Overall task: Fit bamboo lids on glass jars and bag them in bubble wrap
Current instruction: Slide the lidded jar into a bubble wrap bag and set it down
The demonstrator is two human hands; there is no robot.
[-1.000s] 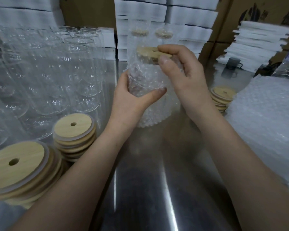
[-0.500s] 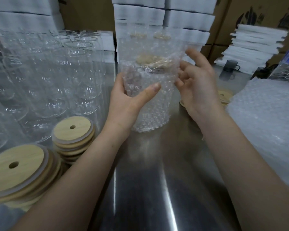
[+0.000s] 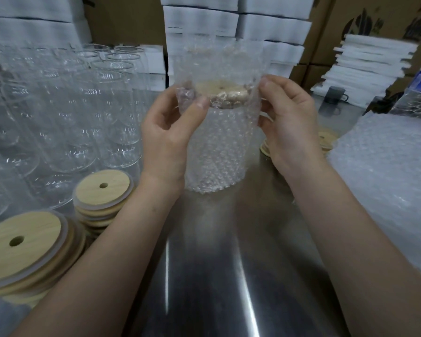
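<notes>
The jar (image 3: pixel 216 152) is between the two hands, upright, with its bamboo lid (image 3: pixel 220 93) fitted on top and the whole already inside a bubble wrap bag (image 3: pixel 219 64). The bag's open mouth stands loose above the lid. The left hand (image 3: pixel 165 132) pinches the bag's left edge at lid height between thumb and fingers. The right hand (image 3: pixel 289 122) pinches the right edge in the same way. Whether the bag's base rests on the steel surface (image 3: pixel 216 263) or hangs just above it, I cannot tell.

For this jar, lidding and bagging look done, and only closing or folding the top and setting it aside seems left. Overall much remains. Many bare glass jars (image 3: pixel 71 117) stand left of the left hand, and stacks of spare lids (image 3: pixel 102 193) lie beside the left forearm. A few more lids (image 3: pixel 326 139) lie just behind the right hand, and a pile of unused bags (image 3: pixel 387 178) sits to its right.
</notes>
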